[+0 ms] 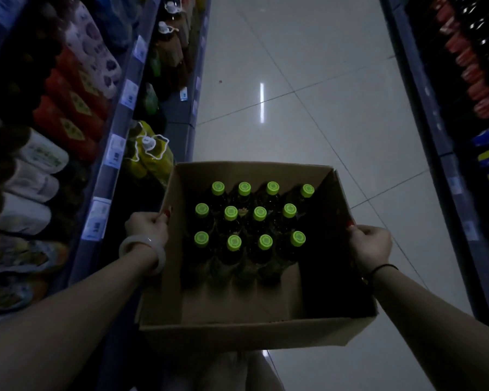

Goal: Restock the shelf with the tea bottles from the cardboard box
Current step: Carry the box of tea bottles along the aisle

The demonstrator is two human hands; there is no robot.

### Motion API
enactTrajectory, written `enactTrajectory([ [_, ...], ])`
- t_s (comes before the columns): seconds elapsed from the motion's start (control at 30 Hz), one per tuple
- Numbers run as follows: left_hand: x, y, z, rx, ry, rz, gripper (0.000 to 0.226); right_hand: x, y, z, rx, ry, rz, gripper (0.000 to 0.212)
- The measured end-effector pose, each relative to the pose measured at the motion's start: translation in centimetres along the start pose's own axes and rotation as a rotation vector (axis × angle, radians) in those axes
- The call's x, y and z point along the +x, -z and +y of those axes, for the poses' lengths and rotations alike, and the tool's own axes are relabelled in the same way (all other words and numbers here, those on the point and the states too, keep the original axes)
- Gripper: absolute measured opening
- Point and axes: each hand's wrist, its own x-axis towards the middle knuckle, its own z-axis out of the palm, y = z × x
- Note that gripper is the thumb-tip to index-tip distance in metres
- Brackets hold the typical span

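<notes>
My left hand [147, 224] and right hand [370, 245] clench the side walls of the cardboard box [237, 331]; the green-capped tea bottles [249, 214] stand between them.

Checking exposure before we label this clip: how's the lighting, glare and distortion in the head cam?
Head view: underexposed overall; the bottles read as dark shapes, only their green caps stand out. A bright streak of glare sits on the floor tiles. Wide-angle bending curves the left shelf, whose goods blur at the edge. Both hands on the box stay legible.
</notes>
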Motion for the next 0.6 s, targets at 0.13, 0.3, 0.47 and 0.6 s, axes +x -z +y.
enactTrajectory([
  [0.13, 4.5, -4.0, -1.6, 0.018, -0.013, 0.046, 0.021, 4.8, -4.8, 0.7, -0.013, 0.052, 0.010, 0.025],
  [0.3, 9.9, -9.6, -4.6, 0.008, -0.008, 0.081, 0.025, 10.9, -11.2, 3.0, -0.013, 0.082, -0.004, 0.025],
  [0.47, 14.6, -15.1, -8.1, 0.006, 0.022, 0.067, 0.025, 16.4, -17.4, 6.4, -0.008, 0.094, -0.001, 0.024],
  [0.6, 17.8, -18.7, -10.2, -0.029, 0.062, 0.029, 0.026, 19.6, -21.5, 8.7, 0.002, 0.090, 0.006, 0.024],
])
